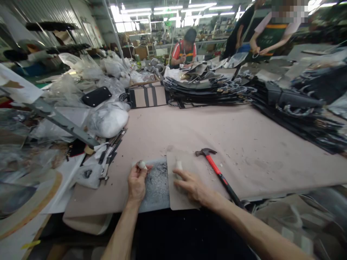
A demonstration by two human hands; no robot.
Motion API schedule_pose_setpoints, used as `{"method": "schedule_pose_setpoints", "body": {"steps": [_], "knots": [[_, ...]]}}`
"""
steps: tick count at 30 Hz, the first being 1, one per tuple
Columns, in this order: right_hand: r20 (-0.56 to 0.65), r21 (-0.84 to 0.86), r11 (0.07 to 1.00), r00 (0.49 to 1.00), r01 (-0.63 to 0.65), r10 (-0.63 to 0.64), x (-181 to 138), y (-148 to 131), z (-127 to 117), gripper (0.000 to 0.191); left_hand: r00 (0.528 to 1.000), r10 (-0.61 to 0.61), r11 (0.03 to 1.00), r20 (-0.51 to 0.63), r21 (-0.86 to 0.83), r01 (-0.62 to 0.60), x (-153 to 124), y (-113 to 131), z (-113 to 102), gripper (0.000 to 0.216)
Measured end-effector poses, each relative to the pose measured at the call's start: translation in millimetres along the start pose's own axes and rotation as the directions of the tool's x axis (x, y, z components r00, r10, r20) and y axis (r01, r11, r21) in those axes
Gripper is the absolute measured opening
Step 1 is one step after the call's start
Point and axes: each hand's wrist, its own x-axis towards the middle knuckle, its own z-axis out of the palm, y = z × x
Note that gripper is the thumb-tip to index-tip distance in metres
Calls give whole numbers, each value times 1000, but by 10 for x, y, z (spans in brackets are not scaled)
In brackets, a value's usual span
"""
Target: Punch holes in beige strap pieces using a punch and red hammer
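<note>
My left hand (136,185) is closed around a small whitish piece with a rounded top (141,165); its exact kind is unclear. That hand is over the left edge of a grey, scuffed board (155,187) strewn with dark and pale crumbs. A flat beige panel (175,198) with rounded corners lies over the board's right part. Above the panel, my right hand (191,186) has its fingers stretched out and apart, slightly blurred. Near its fingertips is a pale short strip (179,163). To the right lies a claw hammer (215,164) with a red and black handle.
Black bag pieces with chain handles (211,88) are stacked at the back, more (295,108) at right. A striped bag panel (148,95) stands beside them. Plastic bags (108,117), thin strips (112,151) and a metal post (62,121) crowd the left. Several people work beyond.
</note>
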Motion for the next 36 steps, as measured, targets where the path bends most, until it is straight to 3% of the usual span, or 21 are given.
{"method": "schedule_pose_setpoints", "body": {"steps": [3,8,13,24,28,31,36], "knots": [[-60,142,988,995,-65,74,-92,24,103,42,993,12,997,120,70,-21,-10,37,273,37],[-45,236,972,999,-8,19,-100,-37,62,43,976,-16,995,219,100,-6,41,43,803,36],[-69,302,953,997,-9,32,-159,-116,118,43,953,-54,995,298,95,26,154,-92,1113,40],[5,350,934,997,-78,81,-239,-75,-23,41,934,-104,985,341,166,49,159,-243,1109,43],[-59,331,941,994,-72,96,-264,-78,19,52,923,-117,983,366,172,56,195,-250,1078,42],[-245,319,941,950,-111,195,-319,-51,15,60,913,-124,983,388,174,59,218,-246,1060,39],[-489,266,902,759,-341,431,-576,136,-92,46,911,-121,988,394,140,70,219,-232,1047,37]]}}
